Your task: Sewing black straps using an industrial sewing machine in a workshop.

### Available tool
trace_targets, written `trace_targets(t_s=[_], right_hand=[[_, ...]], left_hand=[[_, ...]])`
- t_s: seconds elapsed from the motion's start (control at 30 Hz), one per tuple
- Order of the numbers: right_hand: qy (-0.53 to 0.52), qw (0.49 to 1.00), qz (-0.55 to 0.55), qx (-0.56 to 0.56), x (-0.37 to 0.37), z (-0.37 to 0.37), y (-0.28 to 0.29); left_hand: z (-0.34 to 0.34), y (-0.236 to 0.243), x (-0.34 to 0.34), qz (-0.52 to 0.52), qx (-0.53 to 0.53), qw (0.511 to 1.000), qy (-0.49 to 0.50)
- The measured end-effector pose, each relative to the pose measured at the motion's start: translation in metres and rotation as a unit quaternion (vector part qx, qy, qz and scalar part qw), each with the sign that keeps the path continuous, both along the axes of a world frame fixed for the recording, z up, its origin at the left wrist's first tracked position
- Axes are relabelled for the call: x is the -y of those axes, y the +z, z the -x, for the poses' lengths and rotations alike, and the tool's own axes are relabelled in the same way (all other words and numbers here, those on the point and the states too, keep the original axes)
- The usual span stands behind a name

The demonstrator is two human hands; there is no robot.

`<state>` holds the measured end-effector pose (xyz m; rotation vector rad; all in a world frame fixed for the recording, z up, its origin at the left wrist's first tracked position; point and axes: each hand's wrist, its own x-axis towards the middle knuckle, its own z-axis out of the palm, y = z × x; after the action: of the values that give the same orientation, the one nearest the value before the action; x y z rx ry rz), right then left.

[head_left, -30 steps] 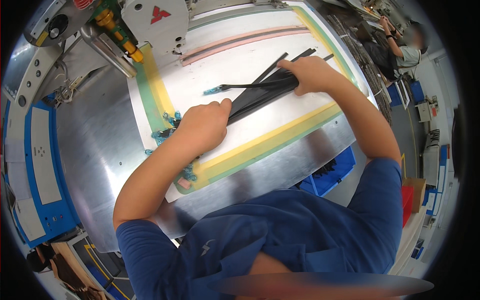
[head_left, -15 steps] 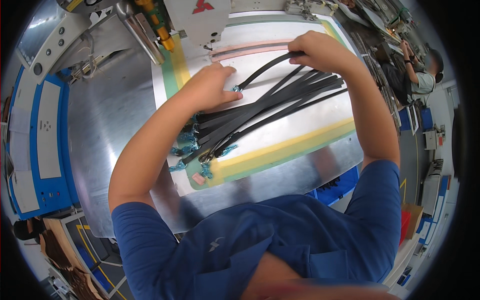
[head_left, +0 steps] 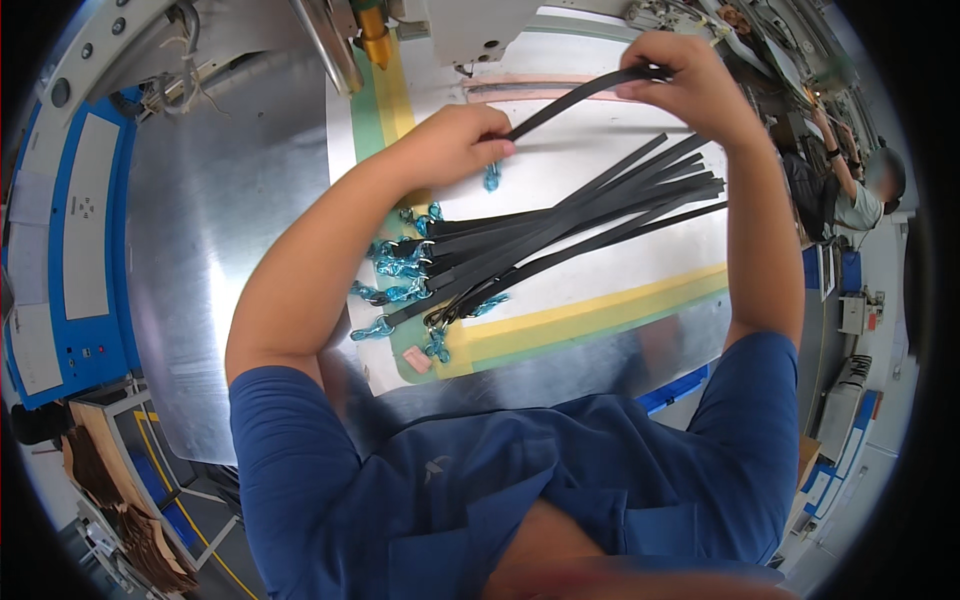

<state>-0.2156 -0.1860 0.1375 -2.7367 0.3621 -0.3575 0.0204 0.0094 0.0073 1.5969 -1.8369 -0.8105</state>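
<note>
A single black strap arches between my two hands, lifted above a white board. My left hand pinches its left end, where a clasp wrapped in blue film dangles below the fingers. My right hand is closed on the strap's other end. Beneath them lies a fanned pile of black straps, their film-wrapped clasps bunched at the left. Behind the lifted strap runs a narrow pink-edged slot on the board.
Taped yellow and green borders edge the white board on a metal table. A machine head with a brass-coloured nozzle hangs over the far side. A blue cabinet stands left. Another person works at far right.
My left hand has closed round the clasp end of the strap, and that end is now lifted off the pile. My right hand still grips the other end. The whole view has shifted slightly.
</note>
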Motion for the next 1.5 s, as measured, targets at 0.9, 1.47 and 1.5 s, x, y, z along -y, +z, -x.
trace_targets(t_s=[0.9,1.47,1.5], right_hand=[[0.115,0.985,-0.092,-0.093,-0.003,-0.072,-0.085],[0.059,0.995,0.058,0.05,0.003,-0.093,-0.141],[0.059,0.996,0.051,0.047,0.002,-0.094,-0.141]], left_hand=[[-0.001,-0.005,0.001,0.244,0.381,0.873,0.184],[-0.018,-0.027,0.015,0.204,0.282,0.915,0.203],[-0.017,-0.026,0.015,0.195,0.284,0.916,0.204]])
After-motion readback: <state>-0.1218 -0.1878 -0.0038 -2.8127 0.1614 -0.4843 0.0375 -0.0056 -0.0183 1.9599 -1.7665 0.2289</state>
